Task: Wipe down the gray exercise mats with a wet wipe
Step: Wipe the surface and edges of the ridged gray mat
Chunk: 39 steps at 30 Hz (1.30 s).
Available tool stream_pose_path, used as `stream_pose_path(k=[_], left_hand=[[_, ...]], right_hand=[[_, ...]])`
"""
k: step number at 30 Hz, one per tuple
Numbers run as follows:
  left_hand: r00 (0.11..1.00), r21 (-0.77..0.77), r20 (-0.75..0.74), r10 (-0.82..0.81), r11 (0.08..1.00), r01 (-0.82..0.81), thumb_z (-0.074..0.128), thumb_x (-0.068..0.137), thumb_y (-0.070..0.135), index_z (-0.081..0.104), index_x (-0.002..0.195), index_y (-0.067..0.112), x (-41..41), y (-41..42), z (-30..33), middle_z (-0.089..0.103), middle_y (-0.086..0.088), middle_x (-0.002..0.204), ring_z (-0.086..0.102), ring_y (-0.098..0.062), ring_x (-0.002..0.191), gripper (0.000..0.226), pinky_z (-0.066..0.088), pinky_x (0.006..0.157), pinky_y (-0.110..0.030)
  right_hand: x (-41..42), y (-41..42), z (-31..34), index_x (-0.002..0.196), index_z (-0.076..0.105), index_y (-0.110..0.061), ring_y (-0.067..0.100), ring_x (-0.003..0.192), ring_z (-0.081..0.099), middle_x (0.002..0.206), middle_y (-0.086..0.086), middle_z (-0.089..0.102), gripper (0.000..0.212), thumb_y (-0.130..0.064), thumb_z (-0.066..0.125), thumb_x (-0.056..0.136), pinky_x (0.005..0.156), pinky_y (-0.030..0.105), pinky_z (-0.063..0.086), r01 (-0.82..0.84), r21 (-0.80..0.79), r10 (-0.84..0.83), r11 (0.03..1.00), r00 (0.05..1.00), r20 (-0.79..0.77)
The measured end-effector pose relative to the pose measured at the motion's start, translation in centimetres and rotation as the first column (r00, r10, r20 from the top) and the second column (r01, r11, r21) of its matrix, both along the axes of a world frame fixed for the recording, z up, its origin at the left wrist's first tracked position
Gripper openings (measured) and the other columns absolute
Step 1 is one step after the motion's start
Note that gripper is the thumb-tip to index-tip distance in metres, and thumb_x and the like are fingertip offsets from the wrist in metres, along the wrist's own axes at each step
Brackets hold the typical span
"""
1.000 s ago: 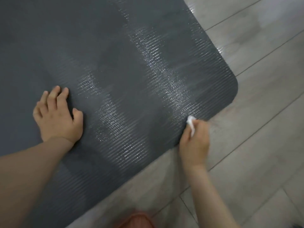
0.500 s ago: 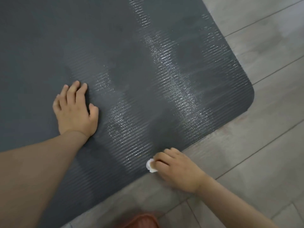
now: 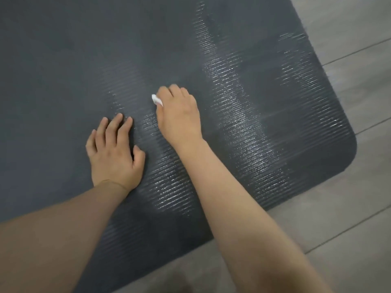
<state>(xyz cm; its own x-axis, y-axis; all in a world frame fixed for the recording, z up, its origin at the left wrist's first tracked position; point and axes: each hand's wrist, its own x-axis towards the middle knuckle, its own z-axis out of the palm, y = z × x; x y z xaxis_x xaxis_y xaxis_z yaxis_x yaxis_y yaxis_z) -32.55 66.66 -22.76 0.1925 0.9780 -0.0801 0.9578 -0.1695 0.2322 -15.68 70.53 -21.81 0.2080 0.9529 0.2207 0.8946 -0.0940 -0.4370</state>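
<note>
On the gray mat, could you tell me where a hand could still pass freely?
The gray mat lies bare left of and beyond the left hand, and between the right hand and the rounded corner. It is crowded between the hands, where the wet wipe sits.

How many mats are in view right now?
1. A single gray mat fills most of the frame, its rounded corner at the right on the wood floor. Others may lie outside the view.
</note>
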Motion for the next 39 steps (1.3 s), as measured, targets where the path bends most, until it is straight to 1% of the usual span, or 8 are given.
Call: stream_pose_path(k=[8,13,17,22,26,32,34,39], left_hand=[[1.0,0.002,-0.011,-0.005,1.0,0.005,0.036,0.085,0.034,0.038,0.147,0.017,0.2,0.0,0.0,0.031,-0.004,0.157,0.017,-0.029,0.149,0.065,0.009,0.121,-0.049],[1.0,0.02,-0.002,-0.006,1.0,0.006,0.037,0.086,0.033,0.038,0.147,0.017,0.1,0.0,0.0,0.032,-0.004,0.157,0.018,-0.028,0.149,0.064,0.008,0.121,-0.049],[1.0,0.025,0.007,-0.014,1.0,0.013,0.038,0.087,0.033,0.038,0.147,0.018,0.2,0.1,0.0,0.031,-0.003,0.157,0.017,-0.027,0.149,0.062,0.009,0.121,-0.048],[1.0,0.015,-0.008,-0.015,1.0,0.016,0.038,0.086,0.033,0.037,0.148,0.018,0.0,0.0,0.0,0.031,-0.002,0.157,0.018,-0.028,0.149,0.064,0.009,0.121,-0.048],[1.0,0.022,-0.019,-0.014,1.0,0.014,0.037,0.086,0.034,0.038,0.148,0.017,0.1,0.0,0.0,0.032,-0.004,0.157,0.019,-0.03,0.148,0.064,0.01,0.121,-0.049],[1.0,0.034,-0.001,-0.014,0.999,0.014,0.036,0.085,0.033,0.039,0.147,0.018,0.0,0.1,-0.1,0.034,-0.003,0.156,0.02,-0.028,0.148,0.064,0.009,0.121,-0.047],[1.0,0.027,-0.008,-0.013,1.0,0.013,0.036,0.086,0.034,0.039,0.147,0.018,-0.1,0.0,-0.1,0.032,-0.003,0.157,0.018,-0.027,0.148,0.064,0.008,0.121,-0.047],[1.0,0.004,-0.007,-0.007,1.0,0.007,0.036,0.084,0.035,0.037,0.147,0.019,0.0,0.0,-0.1,0.031,-0.002,0.158,0.017,-0.027,0.149,0.065,0.007,0.121,-0.047]], right_hand=[[3.7,-29.8,1.5,0.108,0.061,-0.016,0.022,0.084,0.059,0.108,-0.002,0.054,0.023,-0.012,0.058,0.086,0.073,0.033,0.045,-0.01,-0.163,0.001,0.987,0.999,-0.05],[3.1,-11.6,-0.6,0.096,0.067,-0.008,0.027,0.079,0.056,0.093,0.009,0.061,0.014,-0.004,0.064,0.083,0.069,0.04,0.049,-0.102,0.014,0.102,0.995,0.995,-0.006],[1.7,4.4,0.3,0.092,0.066,-0.012,0.028,0.072,0.057,0.086,0.007,0.06,0.017,-0.008,0.071,0.076,0.062,0.035,0.039,0.074,0.062,-0.082,0.995,0.988,0.129],[2.2,-13.0,0.5,0.098,0.066,-0.013,0.028,0.079,0.053,0.097,0.006,0.063,0.014,-0.008,0.062,0.086,0.071,0.038,0.042,0.184,-0.031,-0.185,0.982,0.981,-0.049],[2.7,-25.5,2.3,0.094,0.07,-0.004,0.024,0.083,0.057,0.09,0.011,0.063,0.014,-0.013,0.062,0.087,0.087,0.014,0.037,0.461,-0.179,-0.483,0.869,0.869,-0.106],[0.0,-3.7,0.3,0.096,0.071,-0.009,0.026,0.081,0.059,0.091,0.008,0.063,0.013,-0.006,0.063,0.086,0.074,0.033,0.046,0.293,0.037,-0.276,0.955,0.931,-0.238],[-0.5,4.0,0.6,0.092,0.068,-0.009,0.029,0.077,0.058,0.088,0.009,0.062,0.008,-0.011,0.063,0.086,0.068,0.038,0.043,0.238,0.051,-0.23,0.97,0.966,-0.12],[3.6,-9.2,0.0,0.096,0.059,-0.017,0.029,0.074,0.054,0.09,0.006,0.062,0.008,-0.017,0.061,0.088,0.066,0.038,0.038,0.39,0.006,-0.39,0.921,0.92,0.029]])
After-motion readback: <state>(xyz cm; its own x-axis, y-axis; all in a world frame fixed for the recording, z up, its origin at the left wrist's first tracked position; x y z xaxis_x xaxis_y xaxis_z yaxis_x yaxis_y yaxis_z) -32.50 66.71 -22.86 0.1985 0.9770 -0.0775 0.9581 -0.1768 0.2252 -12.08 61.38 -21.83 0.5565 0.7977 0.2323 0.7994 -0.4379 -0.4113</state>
